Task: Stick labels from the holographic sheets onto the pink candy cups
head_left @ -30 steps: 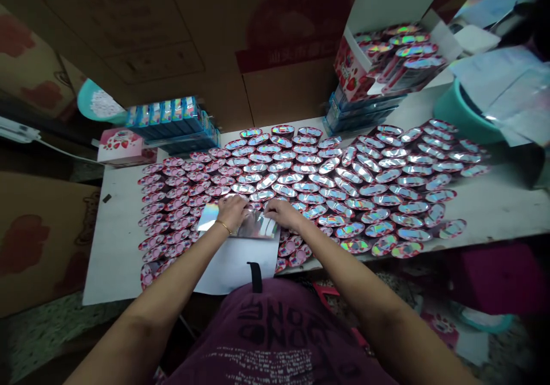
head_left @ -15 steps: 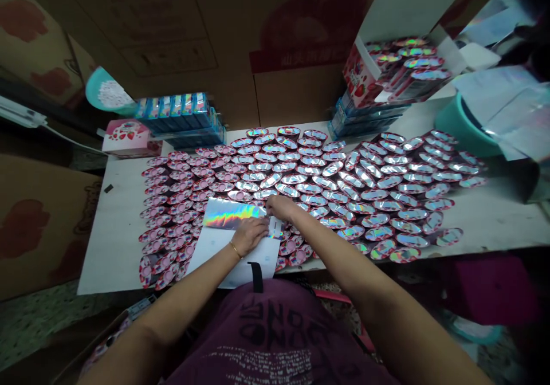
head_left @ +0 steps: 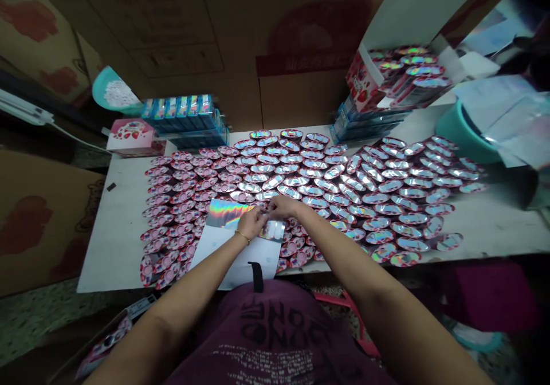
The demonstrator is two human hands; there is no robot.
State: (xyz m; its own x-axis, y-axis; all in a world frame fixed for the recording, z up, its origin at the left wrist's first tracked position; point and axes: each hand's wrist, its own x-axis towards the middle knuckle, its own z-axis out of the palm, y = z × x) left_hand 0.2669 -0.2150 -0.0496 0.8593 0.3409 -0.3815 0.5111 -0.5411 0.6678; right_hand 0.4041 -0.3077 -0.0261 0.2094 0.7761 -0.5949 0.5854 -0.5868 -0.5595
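Observation:
A white sheet (head_left: 215, 250) with a shiny rainbow-coloured foil band (head_left: 226, 212) along its far part lies on top of the rows of oval packs. My left hand (head_left: 252, 222), with a thin bracelet at the wrist, is over the band with its fingers drawn together. Right beside it, my right hand (head_left: 281, 207) is closed in a pinch at the band's far right edge. The fingertips of both hands meet there, and whatever small piece they grip cannot be made out. Many oval-topped packs (head_left: 311, 190) surround the sheet, pinkish at left and silvery at right.
Blue boxes (head_left: 183, 124) stand at the back left beside a pink strawberry box (head_left: 132, 136). At the back right an open strawberry box (head_left: 365, 81) full of packs sits on more blue boxes. A teal bin (head_left: 464, 133) holds shiny sheets. Large cartons (head_left: 223, 98) line the back.
My left hand has lifted from lying across the foil band, and its fingers have drawn together towards my right fingertips. My right hand stays near the same spot, and the view has shifted slightly.

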